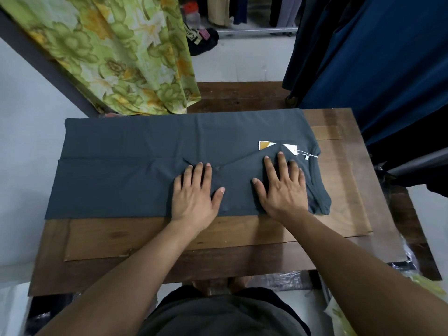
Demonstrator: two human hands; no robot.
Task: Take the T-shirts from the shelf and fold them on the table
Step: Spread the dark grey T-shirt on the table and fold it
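we count one dark grey t-shirt lying flat across the wooden table, two paper tags at its collar end. our left hand and right hand press it, fingers straight and slightly spread. floral cloth and navy garments hang behind.
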